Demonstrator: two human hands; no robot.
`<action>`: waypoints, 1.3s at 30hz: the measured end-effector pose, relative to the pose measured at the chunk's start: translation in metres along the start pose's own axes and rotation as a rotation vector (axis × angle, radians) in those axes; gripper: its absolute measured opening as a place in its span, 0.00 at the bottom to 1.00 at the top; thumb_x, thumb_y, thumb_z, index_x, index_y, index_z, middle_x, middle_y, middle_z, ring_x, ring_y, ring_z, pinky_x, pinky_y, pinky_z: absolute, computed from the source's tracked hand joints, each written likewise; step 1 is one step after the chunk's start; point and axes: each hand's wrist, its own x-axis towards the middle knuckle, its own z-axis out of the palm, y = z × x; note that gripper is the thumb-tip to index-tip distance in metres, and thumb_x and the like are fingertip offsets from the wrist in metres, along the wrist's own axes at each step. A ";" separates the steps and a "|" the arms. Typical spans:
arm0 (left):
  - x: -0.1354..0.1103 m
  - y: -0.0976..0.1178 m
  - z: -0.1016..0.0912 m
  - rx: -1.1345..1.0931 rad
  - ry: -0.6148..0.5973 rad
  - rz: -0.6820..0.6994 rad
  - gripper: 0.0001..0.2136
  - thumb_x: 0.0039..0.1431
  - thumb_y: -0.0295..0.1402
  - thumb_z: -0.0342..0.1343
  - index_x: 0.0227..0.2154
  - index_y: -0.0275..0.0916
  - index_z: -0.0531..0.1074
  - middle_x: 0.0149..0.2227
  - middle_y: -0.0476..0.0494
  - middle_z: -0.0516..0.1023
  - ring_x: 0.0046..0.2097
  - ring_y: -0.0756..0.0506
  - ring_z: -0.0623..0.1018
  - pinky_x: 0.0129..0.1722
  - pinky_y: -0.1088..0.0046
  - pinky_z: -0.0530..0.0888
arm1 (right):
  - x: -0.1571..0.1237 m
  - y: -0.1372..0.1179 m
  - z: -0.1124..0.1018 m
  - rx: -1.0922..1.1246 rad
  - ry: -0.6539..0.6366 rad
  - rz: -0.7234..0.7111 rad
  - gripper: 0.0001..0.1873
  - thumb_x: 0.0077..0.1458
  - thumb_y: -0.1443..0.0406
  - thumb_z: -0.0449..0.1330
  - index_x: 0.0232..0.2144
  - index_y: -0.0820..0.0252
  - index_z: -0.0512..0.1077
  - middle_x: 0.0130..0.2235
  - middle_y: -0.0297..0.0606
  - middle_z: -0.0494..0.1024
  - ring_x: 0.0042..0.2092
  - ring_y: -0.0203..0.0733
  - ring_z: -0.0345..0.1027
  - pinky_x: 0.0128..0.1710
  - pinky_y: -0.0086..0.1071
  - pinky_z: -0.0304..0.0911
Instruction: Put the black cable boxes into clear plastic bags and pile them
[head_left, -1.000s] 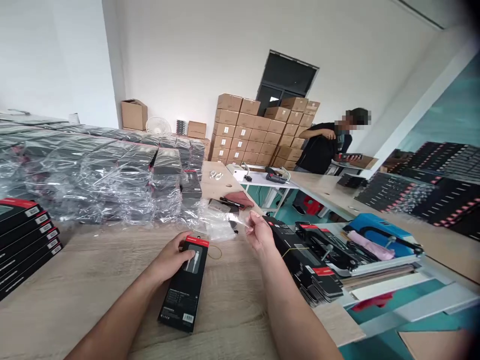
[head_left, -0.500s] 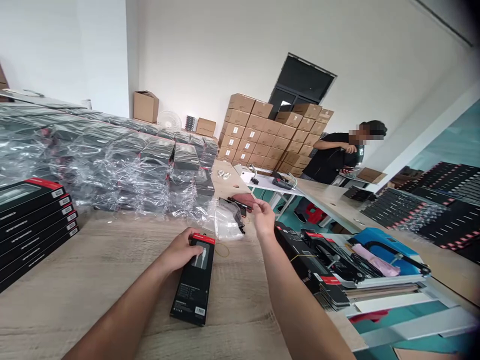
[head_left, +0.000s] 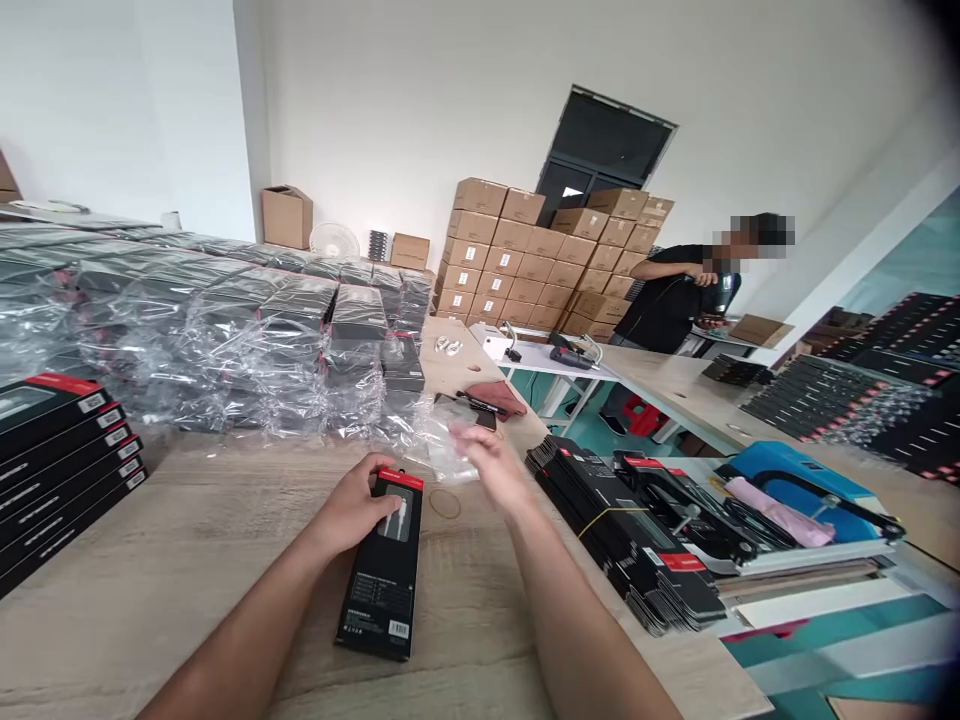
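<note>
My left hand (head_left: 361,508) grips the upper part of a black-and-red cable box (head_left: 379,598), thumb across its window, where a white cable shows. The box lies tilted on the wooden table. My right hand (head_left: 491,465) is over clear plastic bags (head_left: 448,455); its fingertips are blurred, so I cannot tell whether they pinch the film. Just beyond are a black pen (head_left: 481,402) and a dark red cloth (head_left: 504,397). A yellow rubber band (head_left: 445,504) lies between my hands.
Plastic-wrapped boxes (head_left: 292,330) line the table's far side. Stacked black boxes (head_left: 67,460) stand at left. Flat black cartons (head_left: 622,520) under a rubber band lie at right, beside a blue case (head_left: 802,480). Another person (head_left: 667,300) stands farther back.
My right hand has moved left and nearer, from beside the pen and cloth to the plastic bags. My left hand stays on the box. The view has shifted slightly.
</note>
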 end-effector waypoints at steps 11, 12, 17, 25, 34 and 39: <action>0.004 0.002 0.009 -0.105 0.106 0.074 0.13 0.52 0.42 0.55 0.30 0.41 0.80 0.52 0.43 0.73 0.55 0.39 0.69 0.57 0.64 0.61 | -0.034 -0.036 -0.034 0.840 -0.549 0.078 0.13 0.47 0.59 0.56 0.23 0.57 0.55 0.38 0.42 0.76 0.32 0.40 0.73 0.16 0.23 0.60; 0.002 0.005 0.011 -0.158 0.076 0.022 0.19 0.54 0.48 0.52 0.32 0.39 0.80 0.48 0.41 0.76 0.51 0.39 0.72 0.53 0.63 0.65 | -0.035 -0.035 -0.031 0.845 -0.576 0.078 0.13 0.47 0.59 0.56 0.23 0.57 0.54 0.37 0.41 0.75 0.30 0.39 0.72 0.15 0.22 0.59; -0.002 0.003 0.023 -0.414 -0.151 -0.106 0.37 0.53 0.63 0.38 0.38 0.36 0.79 0.40 0.38 0.80 0.41 0.40 0.77 0.45 0.63 0.71 | -0.032 -0.028 -0.018 0.786 -0.682 0.167 0.16 0.46 0.59 0.60 0.23 0.58 0.55 0.37 0.43 0.76 0.30 0.40 0.72 0.16 0.25 0.62; -0.015 0.016 0.027 -0.250 -0.249 0.114 0.22 0.52 0.53 0.54 0.35 0.39 0.80 0.63 0.43 0.61 0.61 0.35 0.64 0.57 0.62 0.63 | -0.017 -0.022 -0.023 0.747 -0.364 0.056 0.09 0.45 0.73 0.62 0.27 0.60 0.65 0.28 0.31 0.72 0.22 0.29 0.62 0.19 0.23 0.60; -0.010 0.015 0.026 -0.072 -0.141 0.049 0.19 0.52 0.49 0.57 0.37 0.39 0.80 0.48 0.39 0.76 0.48 0.38 0.75 0.51 0.62 0.67 | -0.020 -0.029 -0.036 0.938 -0.319 0.172 0.22 0.44 0.74 0.55 0.44 0.63 0.72 0.26 0.30 0.72 0.28 0.33 0.66 0.46 0.41 0.68; -0.007 0.016 0.020 -0.075 -0.067 0.036 0.19 0.50 0.49 0.58 0.35 0.39 0.80 0.50 0.40 0.75 0.50 0.39 0.73 0.49 0.67 0.68 | -0.020 -0.032 -0.041 0.954 -0.327 0.186 0.23 0.43 0.74 0.55 0.45 0.61 0.72 0.26 0.28 0.70 0.26 0.32 0.64 0.49 0.44 0.67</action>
